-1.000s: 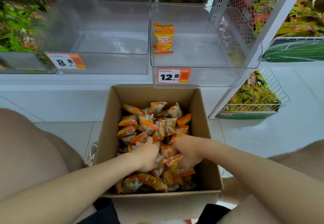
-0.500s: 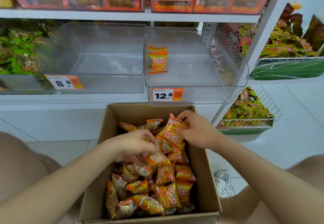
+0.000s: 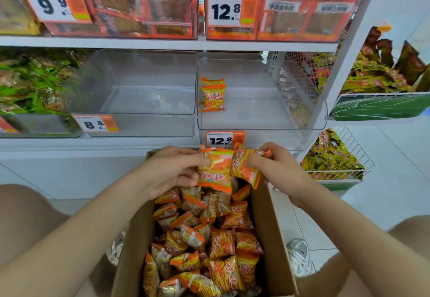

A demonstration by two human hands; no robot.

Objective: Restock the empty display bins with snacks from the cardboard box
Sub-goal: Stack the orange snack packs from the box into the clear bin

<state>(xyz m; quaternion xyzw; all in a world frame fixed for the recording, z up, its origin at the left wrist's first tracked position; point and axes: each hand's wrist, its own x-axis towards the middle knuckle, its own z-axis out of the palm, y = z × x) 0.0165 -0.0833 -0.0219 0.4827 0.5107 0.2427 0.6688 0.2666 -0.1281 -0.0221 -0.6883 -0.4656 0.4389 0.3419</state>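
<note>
Snack packets [image 3: 215,171] now lifted out of cardboard box [image 3: 267,227]: left hand [image 3: 172,171] pinches one, right hand [image 3: 277,168] pinches the other, above far rim, just below right display bin [image 3: 256,119]. Pick done; drop-in looks next.

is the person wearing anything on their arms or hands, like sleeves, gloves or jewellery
No sleeves show: the left arm and right arm are bare right to the frame edge. The left hand and right hand have no gloves. No ring, watch or bracelet is visible on either.
</note>
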